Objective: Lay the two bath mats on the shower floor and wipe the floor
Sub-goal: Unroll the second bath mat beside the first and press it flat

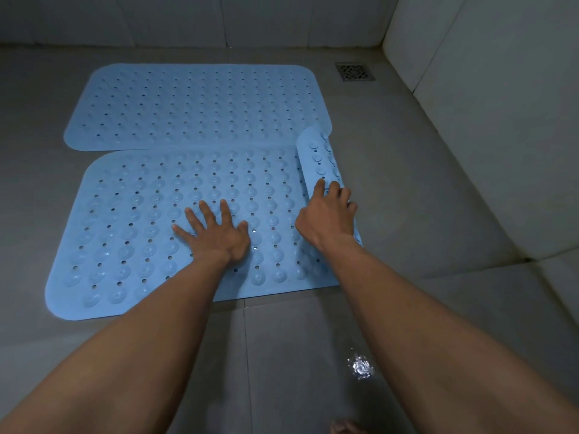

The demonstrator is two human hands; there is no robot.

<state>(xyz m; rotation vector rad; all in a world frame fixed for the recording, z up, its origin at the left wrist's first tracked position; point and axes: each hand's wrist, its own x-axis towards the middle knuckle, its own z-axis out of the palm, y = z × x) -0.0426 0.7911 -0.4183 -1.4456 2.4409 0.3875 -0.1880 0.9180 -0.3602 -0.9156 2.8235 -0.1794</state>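
On the shower floor (391, 189), beside the flat far mat (194, 104), the left hand (216, 236) presses spread fingers on the near mat (131, 233); the right hand (327, 214), fingers curled over its rolled end (316, 151), should unroll it flat, rightward.

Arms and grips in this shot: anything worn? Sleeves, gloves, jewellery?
Nothing worn that shows. Left forearm and right forearm are bare to the frame edge, no sleeves. Left grip and right grip are bare hands: no gloves, rings, watch or bands visible.
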